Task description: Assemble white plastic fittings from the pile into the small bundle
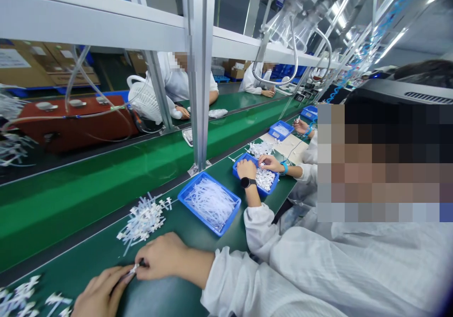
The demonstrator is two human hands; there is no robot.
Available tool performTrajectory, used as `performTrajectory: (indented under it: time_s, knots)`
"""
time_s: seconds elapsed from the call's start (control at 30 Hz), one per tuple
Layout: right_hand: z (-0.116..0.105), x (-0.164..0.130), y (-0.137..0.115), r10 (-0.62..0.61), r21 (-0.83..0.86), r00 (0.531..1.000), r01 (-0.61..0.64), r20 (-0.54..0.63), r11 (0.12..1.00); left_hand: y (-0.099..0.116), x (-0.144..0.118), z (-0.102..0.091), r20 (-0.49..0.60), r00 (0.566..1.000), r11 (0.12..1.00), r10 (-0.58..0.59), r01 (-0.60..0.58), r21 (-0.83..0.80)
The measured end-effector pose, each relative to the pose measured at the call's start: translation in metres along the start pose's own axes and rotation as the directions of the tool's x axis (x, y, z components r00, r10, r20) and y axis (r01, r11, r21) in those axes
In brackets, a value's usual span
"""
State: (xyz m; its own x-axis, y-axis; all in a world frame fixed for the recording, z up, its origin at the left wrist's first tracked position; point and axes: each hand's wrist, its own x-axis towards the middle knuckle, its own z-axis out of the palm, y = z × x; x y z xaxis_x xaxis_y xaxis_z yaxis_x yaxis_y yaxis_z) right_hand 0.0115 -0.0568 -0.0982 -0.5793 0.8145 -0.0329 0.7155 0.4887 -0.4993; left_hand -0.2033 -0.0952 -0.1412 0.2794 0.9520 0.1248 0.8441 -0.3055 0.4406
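My left hand (102, 291) is low at the picture's left, its fingers drawn together at one end of a small white plastic piece (134, 269). From the right, my right hand (163, 256) pinches the other end, a little above the dark green table. Fingers cover most of the piece, so its full shape is hidden. Beyond my right hand lies a loose pile of white pieces with translucent strips (145, 220). More such pieces (19, 298) are scattered left of my left hand.
A blue tray of translucent strips (212, 201) stands past my right hand. To its right, a co-worker's hands, one wrist with a black watch (246, 182), reach into another blue tray (269, 192). A metal post (200, 95) rises beside the green conveyor belt (88, 189).
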Motion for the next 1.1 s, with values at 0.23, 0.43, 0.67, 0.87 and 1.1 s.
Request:
performTrajectory:
  time_s: [0.23,0.43,0.67,0.87,1.1]
  knots:
    - [-0.005,-0.004,-0.001,-0.042,0.089,0.997,0.047,-0.058,0.995,0.039,-0.004,-0.015,-0.025,0.997,0.995,-0.068,0.066,-0.08]
    - [0.0,0.003,0.001,-0.009,0.239,0.991,0.041,-0.135,0.97,0.048,0.003,-0.023,-0.165,0.965,0.954,-0.206,0.16,-0.254]
    - [-0.002,0.003,0.001,0.029,0.366,0.985,0.036,-0.17,0.93,0.057,0.014,-0.022,-0.24,0.93,0.934,-0.28,0.205,-0.293]
    - [-0.003,0.003,0.0,0.019,0.348,0.988,0.036,-0.154,0.937,0.053,0.004,-0.02,-0.228,0.951,0.936,-0.209,0.127,-0.328]
    - [-0.004,0.003,-0.001,0.017,0.325,0.989,0.033,-0.149,0.945,0.051,0.003,-0.02,-0.218,0.955,0.938,-0.2,0.122,-0.324]
